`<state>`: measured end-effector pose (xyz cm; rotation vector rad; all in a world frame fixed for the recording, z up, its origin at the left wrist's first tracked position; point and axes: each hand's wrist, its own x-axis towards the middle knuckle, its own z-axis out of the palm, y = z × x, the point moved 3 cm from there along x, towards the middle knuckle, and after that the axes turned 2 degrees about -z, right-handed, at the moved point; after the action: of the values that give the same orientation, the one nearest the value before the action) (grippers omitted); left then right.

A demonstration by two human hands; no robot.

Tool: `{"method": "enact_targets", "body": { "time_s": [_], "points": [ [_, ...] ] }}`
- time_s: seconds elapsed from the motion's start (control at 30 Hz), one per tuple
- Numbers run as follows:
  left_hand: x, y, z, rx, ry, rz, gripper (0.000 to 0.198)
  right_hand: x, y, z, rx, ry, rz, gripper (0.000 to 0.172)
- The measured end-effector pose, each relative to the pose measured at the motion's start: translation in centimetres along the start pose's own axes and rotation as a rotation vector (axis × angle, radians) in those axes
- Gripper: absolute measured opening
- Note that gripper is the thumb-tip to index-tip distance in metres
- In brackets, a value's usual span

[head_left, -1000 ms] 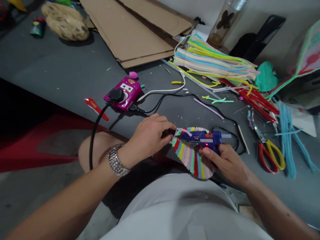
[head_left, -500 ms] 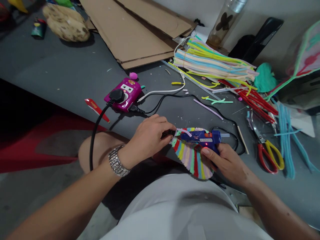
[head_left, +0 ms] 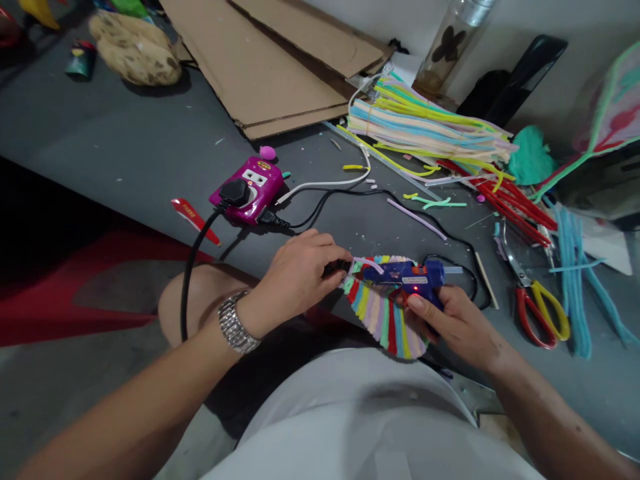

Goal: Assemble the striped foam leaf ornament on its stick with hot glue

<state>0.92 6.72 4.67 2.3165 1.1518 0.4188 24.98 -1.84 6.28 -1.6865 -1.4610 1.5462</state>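
White shirt [head_left: 370, 413] nearest. Metal watch [head_left: 237, 323] on the left wrist.

Right hand [head_left: 455, 327]: wrapped round the handle of a blue glue gun [head_left: 405, 275], thumb on the near side. Gun sits over the striped fan, at the near table edge. Its long axis runs left-right across the view, almost level; nose points left, at the left fingertips, handle drops toward the right palm. Clear glue stick [head_left: 453, 270] juts from the rear, pointing right. Small red light lit on the body.

Left hand [head_left: 305, 270]: thumb and fingers closed on the narrow end of the fan [head_left: 385, 320]; exact contact in shadow. Fan's long axis slopes from there down to the right, broad rounded end toward the person, stripes running across it. A lilac stem [head_left: 367, 264] reaches right from the left fingertips, its free end against the gun's nose.

Beyond, on the grey table [head_left: 325, 233]: scissors [head_left: 530, 287] at right, handles toward the person, blue stems [head_left: 573, 287] beside them. Red cutter [head_left: 195, 220] at left, near a purple socket block [head_left: 250, 190] with black plugs in it. Red stems [head_left: 520, 203] farther right; pastel stem bundle [head_left: 430, 127] behind. Cardboard [head_left: 285, 73] far back, bottle [head_left: 453, 43] against the wall.
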Motion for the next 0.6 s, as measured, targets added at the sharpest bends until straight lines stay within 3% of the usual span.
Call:
{"method": "enact_targets", "body": {
  "time_s": [0.17,0.33,0.43,0.6],
  "points": [
    [0.0,0.0,-0.1,-0.016,-0.007,-0.008,0.021,-1.0,1.1,-1.7,0.140,-0.006,0.060,0.053],
    [0.2,0.1,-0.2,-0.034,-0.005,-0.019,0.021,-2.3,1.7,-3.9,0.306,0.173,0.036,0.042],
    [0.3,0.2,-0.3,-0.046,-0.005,-0.022,0.022,-2.4,1.4,-3.9,0.406,0.257,-0.003,0.038],
    [0.4,0.2,-0.3,-0.044,-0.045,-0.036,0.022,-1.8,0.9,-2.9,0.373,0.225,-0.014,0.037]
  ]
}}
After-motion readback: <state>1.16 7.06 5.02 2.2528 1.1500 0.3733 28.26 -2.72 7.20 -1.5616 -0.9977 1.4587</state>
